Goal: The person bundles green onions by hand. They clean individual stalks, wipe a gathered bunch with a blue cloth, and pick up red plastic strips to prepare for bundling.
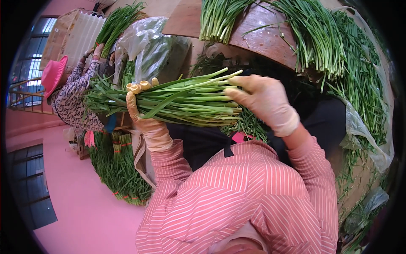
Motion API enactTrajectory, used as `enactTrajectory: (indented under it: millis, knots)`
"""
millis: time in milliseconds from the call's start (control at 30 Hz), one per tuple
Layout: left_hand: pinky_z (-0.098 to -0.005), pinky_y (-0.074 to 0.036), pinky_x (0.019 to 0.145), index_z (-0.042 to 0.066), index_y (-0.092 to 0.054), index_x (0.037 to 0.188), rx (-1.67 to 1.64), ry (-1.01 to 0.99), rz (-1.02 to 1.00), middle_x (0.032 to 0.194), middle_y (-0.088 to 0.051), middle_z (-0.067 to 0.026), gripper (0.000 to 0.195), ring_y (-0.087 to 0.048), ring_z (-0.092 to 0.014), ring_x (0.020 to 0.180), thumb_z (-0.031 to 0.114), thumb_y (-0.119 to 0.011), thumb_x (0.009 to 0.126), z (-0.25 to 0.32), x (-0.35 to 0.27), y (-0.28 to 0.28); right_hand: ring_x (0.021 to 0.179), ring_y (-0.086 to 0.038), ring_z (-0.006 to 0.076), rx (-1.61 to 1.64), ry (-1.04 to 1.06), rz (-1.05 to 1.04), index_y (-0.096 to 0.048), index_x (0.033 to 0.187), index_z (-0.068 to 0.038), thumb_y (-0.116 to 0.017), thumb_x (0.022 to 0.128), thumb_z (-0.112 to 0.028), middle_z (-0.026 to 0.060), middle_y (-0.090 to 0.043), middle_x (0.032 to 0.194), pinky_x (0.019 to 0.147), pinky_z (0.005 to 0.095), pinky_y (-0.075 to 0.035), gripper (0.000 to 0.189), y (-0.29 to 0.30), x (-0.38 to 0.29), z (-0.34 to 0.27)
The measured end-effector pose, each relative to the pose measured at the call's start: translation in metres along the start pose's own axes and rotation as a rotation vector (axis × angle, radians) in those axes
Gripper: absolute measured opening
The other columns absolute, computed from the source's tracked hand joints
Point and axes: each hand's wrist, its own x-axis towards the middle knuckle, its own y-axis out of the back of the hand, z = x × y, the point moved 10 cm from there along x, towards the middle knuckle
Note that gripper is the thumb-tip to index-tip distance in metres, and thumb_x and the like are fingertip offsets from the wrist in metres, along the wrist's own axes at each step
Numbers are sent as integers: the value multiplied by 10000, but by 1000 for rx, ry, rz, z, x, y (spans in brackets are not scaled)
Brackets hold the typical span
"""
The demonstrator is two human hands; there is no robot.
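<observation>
A bunch of long green leafy stalks, like garlic chives (pixel 190 100), lies sideways before me, its pale cut ends to the right. Around its leafy part my left hand (pixel 144 111), in a pale glove with open-looking finger ends, is closed. My right hand (pixel 260 100), gloved too and slightly blurred, is at the cut ends; thumb and forefinger are near a stalk tip that sticks out above the others. Whether they pinch it, I cannot tell. Loose cut greens (pixel 250 123) lie below the bunch, near my lap.
Piles of the same stalks (pixel 320 47) lie on a wooden board (pixel 260 28) ahead and on plastic sheeting at right. Banded bundles (pixel 122 165) stand at left. Near a clear plastic bag (pixel 144 44), a co-worker in a pink hat (pixel 54 74) handles another bunch.
</observation>
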Motion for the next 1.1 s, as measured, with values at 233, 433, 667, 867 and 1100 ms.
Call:
enactTrajectory:
  millis: [233, 433, 667, 867, 1100]
  knots:
    - [-463, -368, 1120, 95, -584, 1119, -43, 106, 56, 1008, -629, -15, 180, -588, -186, 1034, 206, -538, 986, -22, -8, 4, 720, -659, 302, -294, 259, 65, -727, 912, -129, -693, 837, -295, 97, -681, 804, 650, 389, -529, 186, -23, 15, -15]
    - [-475, -418, 1084, 76, -615, 1023, -138, 82, 203, 961, -644, -46, 152, -623, -214, 1008, 199, -537, 979, -8, 0, 38, 718, -674, 298, -760, -390, -34, -711, 939, -134, -659, 883, -331, 101, -676, 791, 633, 391, -538, 212, 29, 2, 90]
    - [-496, -374, 1121, 72, -626, 1106, -102, 148, 174, 1021, -669, -41, 202, -614, -222, 1057, 209, -553, 976, -32, -1, 31, 779, -657, 274, -16, 370, 73, -716, 1037, -86, -760, 816, -256, 108, -669, 868, 716, 325, -528, 282, 4, -10, -43]
    - [-473, -375, 1123, 57, -643, 1063, -81, 138, 229, 1038, -665, -60, 238, -606, -216, 1066, 260, -547, 983, -19, 2, 52, 682, -614, 109, 179, -122, 6, -739, 1041, -76, -700, 875, -96, 75, -681, 791, 645, 250, -507, 172, 22, -9, 64]
    - [-437, -394, 1107, 72, -592, 1062, -66, -13, 213, 970, -624, -18, 162, -603, -182, 980, 203, -546, 980, 6, 8, 66, 772, -670, 288, -540, -44, 251, -724, 871, -23, -724, 836, -343, 153, -690, 850, 729, 366, -523, 322, 68, -22, 51]
